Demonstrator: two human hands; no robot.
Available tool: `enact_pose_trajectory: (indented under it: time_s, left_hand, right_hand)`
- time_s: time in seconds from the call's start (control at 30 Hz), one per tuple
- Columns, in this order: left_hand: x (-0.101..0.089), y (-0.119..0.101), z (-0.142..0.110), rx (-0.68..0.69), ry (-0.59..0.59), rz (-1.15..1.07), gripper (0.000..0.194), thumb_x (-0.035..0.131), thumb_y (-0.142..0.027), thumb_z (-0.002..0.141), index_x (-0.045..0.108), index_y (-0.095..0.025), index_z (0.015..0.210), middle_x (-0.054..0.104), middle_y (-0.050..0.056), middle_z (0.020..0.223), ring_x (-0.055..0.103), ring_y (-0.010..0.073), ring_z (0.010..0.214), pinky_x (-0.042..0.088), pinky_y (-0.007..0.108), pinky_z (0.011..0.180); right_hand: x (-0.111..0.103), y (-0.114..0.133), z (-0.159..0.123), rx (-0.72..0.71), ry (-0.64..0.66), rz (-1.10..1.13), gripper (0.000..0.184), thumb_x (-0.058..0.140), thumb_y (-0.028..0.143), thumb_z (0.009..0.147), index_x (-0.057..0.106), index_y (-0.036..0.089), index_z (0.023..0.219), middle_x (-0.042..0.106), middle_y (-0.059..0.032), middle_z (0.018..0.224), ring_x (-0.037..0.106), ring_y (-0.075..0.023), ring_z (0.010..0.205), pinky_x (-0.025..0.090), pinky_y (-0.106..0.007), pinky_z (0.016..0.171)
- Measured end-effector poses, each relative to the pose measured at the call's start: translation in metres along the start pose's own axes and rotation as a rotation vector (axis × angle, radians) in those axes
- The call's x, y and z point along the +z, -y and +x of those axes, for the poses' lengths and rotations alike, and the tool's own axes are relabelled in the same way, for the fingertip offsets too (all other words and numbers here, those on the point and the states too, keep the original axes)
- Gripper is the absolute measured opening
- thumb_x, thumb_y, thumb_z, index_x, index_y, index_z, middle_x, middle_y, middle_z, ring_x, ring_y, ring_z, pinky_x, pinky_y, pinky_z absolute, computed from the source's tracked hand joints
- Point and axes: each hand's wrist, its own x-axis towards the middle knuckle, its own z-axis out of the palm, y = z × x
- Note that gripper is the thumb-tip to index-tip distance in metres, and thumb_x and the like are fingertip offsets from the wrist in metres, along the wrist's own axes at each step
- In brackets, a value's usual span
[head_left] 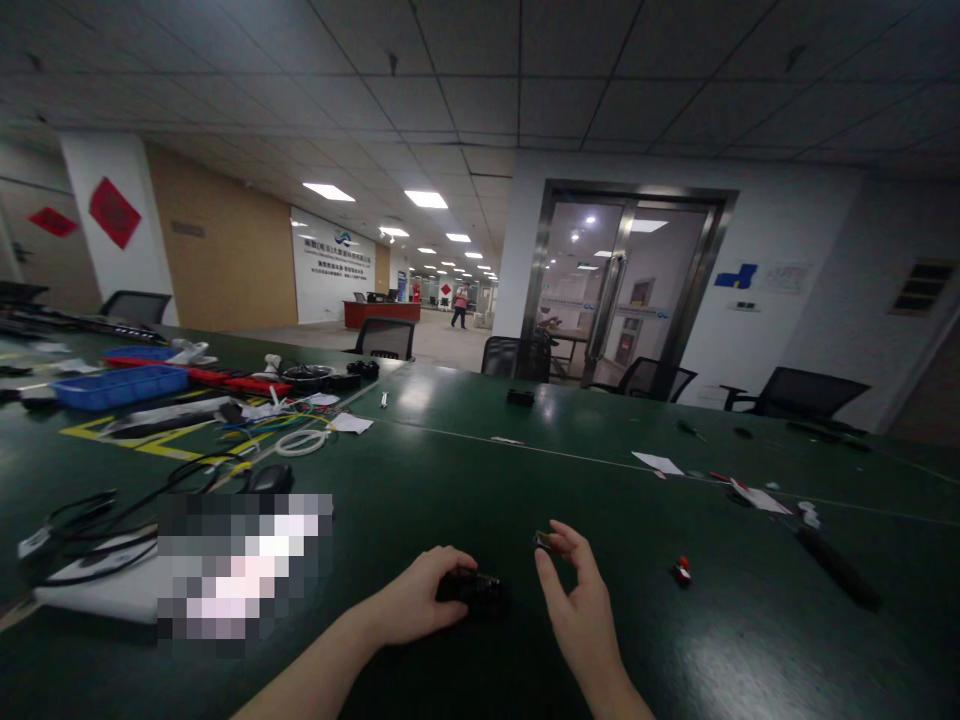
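Observation:
My left hand (420, 595) is curled over a small black device (480, 590) that rests on the dark green table (465, 470), gripping its left end. Just to the right, my right hand (574, 590) is raised a little above the table, thumb and forefinger pinched on a tiny dark part (543, 541). The two hands are close together near the table's front edge. A small red and white piece (682, 570) lies on the table right of my right hand.
Black cables (97, 515) and a white pad (97, 590) lie at the left. A blue tray (120, 385), wires and tape are further back left. Paper scraps (658, 462) and a black tool (836, 568) lie at right. Office chairs line the far edge. A person walks far off.

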Motion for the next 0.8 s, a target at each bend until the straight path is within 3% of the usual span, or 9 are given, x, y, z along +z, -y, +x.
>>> enact_pose_trajectory:
  time_s: [0.4, 0.8]
  left_hand:
    - [-0.003, -0.011, -0.002, -0.023, 0.024, 0.000, 0.045, 0.062, -0.021, 0.071, 0.053, -0.023, 0.115, 0.055, 0.004, 0.114, 0.050, 0.0217, 0.108, 0.036, 0.035, 0.097]
    - [0.004, 0.005, 0.002, 0.005, -0.006, 0.000, 0.047, 0.062, -0.019, 0.070, 0.052, -0.024, 0.115, 0.055, 0.004, 0.114, 0.050, 0.0209, 0.107, 0.037, 0.034, 0.096]
  right_hand:
    - [-0.003, 0.002, 0.000, 0.017, -0.025, -0.020, 0.045, 0.053, 0.049, 0.076, 0.053, 0.023, 0.113, 0.064, -0.0063, 0.102, 0.057, -0.0252, 0.099, 0.047, -0.035, 0.079]
    - [-0.003, 0.004, -0.001, 0.015, -0.037, -0.003, 0.045, 0.054, 0.048, 0.077, 0.054, 0.022, 0.113, 0.064, -0.0063, 0.102, 0.058, -0.0238, 0.098, 0.047, -0.035, 0.081]
